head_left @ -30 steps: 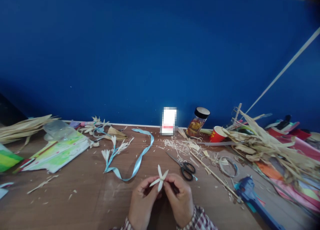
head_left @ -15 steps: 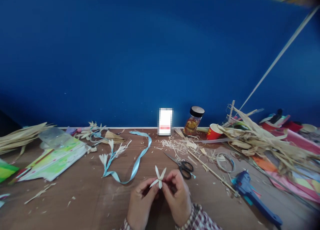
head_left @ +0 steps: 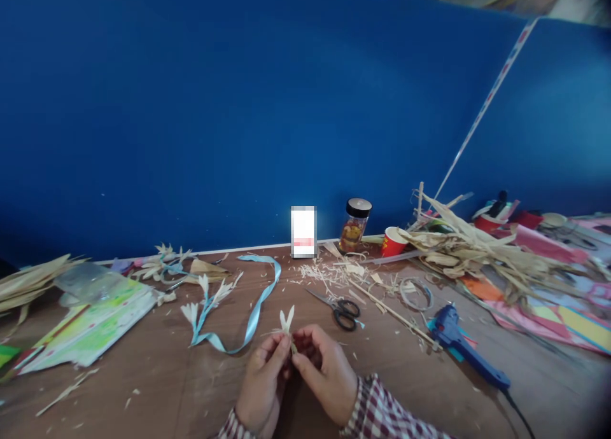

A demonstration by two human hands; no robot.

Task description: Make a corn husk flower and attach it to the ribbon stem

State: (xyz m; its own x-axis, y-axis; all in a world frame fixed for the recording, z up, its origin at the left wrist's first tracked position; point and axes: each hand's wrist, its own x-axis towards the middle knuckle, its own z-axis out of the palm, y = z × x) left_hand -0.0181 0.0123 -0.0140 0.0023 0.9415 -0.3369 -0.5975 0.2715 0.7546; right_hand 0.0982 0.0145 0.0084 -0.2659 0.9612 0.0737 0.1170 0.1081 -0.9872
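Note:
Both of my hands meet low in the middle of the view over a brown table. My left hand and my right hand pinch the base of a small pale flower made of dried leaf strips; its petals stick up above my fingertips. Black-handled scissors lie just beyond my right hand. A light blue ribbon curls on the table beyond my left hand, joined to a sprig of similar pale flowers.
A blue glue gun lies at the right. Dried husks pile up at the back right beside a red cup and a black-lidded jar. Green printed paper and leaf strips lie at the left. A blue wall stands behind.
The flower's petals, spread out like a star before, now stand closed together and upright between my fingertips. The view has swung slightly right and tilted up; my hands stay together.

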